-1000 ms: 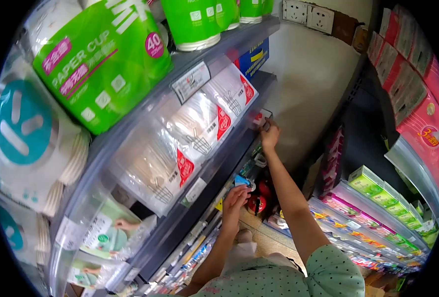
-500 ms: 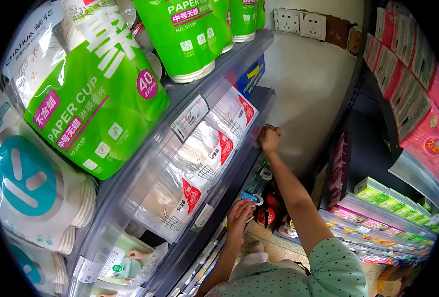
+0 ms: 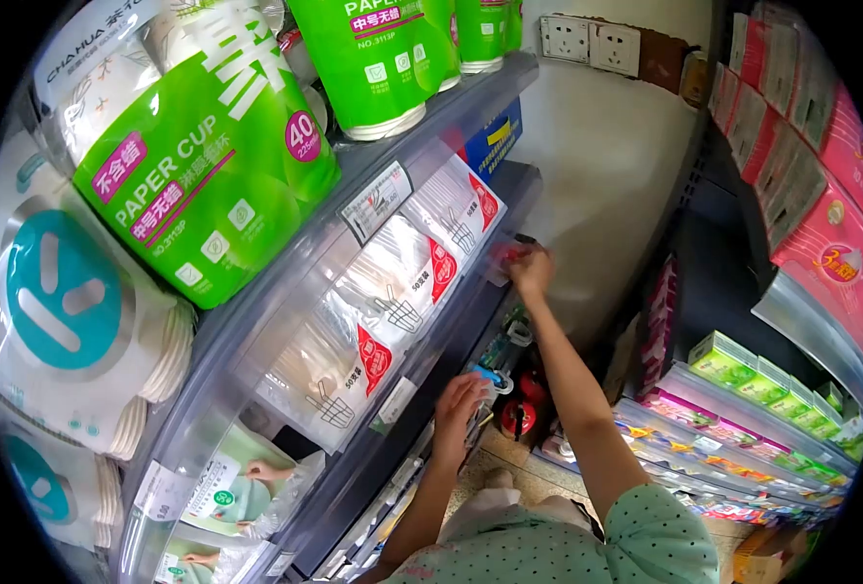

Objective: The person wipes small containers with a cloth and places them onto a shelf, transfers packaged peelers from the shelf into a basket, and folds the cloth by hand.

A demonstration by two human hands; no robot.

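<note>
My right hand (image 3: 530, 271) is at the far end of the shelf unit, fingers closed on a small clear packet with red on it (image 3: 505, 257); what it contains is not clear. Lower down, my left hand (image 3: 458, 407) is by the front of a lower shelf, beside a small blue and white item (image 3: 491, 378). Motion blurs its fingers, so its grip cannot be made out. Clear bags of straw-like sticks (image 3: 407, 268) with red labels lie on the shelf left of both hands.
Green paper cup packs (image 3: 208, 165) stand on the upper shelf (image 3: 431, 112). Wall sockets (image 3: 589, 45) are at the back. Across the aisle, another shelf holds pink packs (image 3: 821, 234) and green boxes (image 3: 743, 375). Red round items (image 3: 519, 417) sit low between the shelves.
A clear and red packet now shows at my right hand, at the shelf's end. My left hand has shifted slightly and blurred. The view has moved a little.
</note>
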